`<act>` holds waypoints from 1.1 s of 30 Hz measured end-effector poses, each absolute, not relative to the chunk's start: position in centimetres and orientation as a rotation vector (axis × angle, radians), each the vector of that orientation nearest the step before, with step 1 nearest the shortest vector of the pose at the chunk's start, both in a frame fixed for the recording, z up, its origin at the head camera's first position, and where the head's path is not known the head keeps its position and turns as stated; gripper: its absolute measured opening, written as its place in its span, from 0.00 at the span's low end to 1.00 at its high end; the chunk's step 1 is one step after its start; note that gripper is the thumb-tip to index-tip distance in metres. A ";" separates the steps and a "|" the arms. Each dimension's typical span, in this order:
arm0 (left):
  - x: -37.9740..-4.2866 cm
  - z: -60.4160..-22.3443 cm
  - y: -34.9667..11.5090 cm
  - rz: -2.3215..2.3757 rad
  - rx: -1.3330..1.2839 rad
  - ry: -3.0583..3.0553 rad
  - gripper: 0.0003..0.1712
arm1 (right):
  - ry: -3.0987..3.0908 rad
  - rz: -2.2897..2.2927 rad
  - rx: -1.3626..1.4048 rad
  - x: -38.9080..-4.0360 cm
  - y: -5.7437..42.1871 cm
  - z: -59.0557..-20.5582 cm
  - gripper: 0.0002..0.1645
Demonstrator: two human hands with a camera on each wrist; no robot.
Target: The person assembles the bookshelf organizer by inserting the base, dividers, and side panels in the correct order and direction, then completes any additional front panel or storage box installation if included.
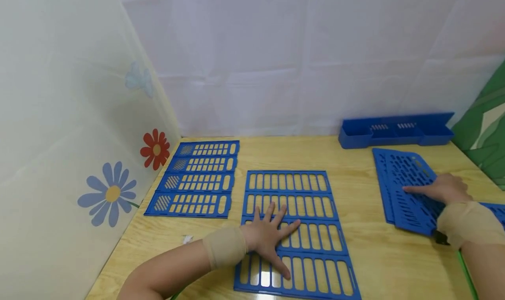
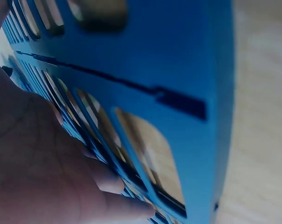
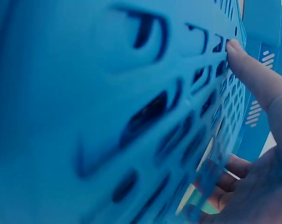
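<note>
My left hand (image 1: 268,234) lies spread, palm down, on a blue slotted panel (image 1: 329,221) made of several joined rows. Close up in the left wrist view, the hand (image 2: 43,158) touches the slotted panel (image 2: 192,154) along its openings. Over on the right, my right hand (image 1: 446,188) grips overlapping blue perforated panels (image 1: 414,225), which are tilted up at their right side. In the right wrist view its thumb (image 3: 257,70) presses on the panel's face (image 3: 61,116), while the other fingers curl at the far edge. How many panels it holds I cannot tell.
A blue compartment tray (image 1: 355,140) stands by the back sheet. Another set of blue panels (image 1: 209,170) with small windows lies at the left. Part of a blue piece (image 1: 497,210) shows beyond the right wrist. A small white scrap (image 1: 187,238) is near my left forearm.
</note>
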State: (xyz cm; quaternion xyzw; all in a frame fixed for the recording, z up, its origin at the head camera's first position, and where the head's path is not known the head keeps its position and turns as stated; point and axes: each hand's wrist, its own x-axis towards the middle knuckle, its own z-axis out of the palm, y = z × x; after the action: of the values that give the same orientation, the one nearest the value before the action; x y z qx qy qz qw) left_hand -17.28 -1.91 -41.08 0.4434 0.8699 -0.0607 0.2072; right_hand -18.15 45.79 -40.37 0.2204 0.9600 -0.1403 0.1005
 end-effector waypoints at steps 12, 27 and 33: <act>-18.3 -39.8 -1.7 -0.315 1.296 2.491 0.61 | 3.096 -0.735 0.460 -18.6 43.3 -36.1 0.67; -20.7 -41.1 -0.1 -0.164 1.132 2.463 0.66 | 3.423 -1.323 0.379 -21.4 31.5 -34.4 0.43; -19.8 -41.3 -0.3 -0.156 1.159 2.458 0.66 | 3.480 -1.323 0.251 -22.3 30.7 -36.8 0.40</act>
State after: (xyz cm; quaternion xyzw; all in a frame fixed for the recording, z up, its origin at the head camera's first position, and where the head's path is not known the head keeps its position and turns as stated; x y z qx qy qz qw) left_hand -19.79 -0.27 -41.31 0.4165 0.8832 -0.0561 0.2081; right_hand -22.26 30.73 -36.84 0.0645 0.8924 -0.3392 -0.2905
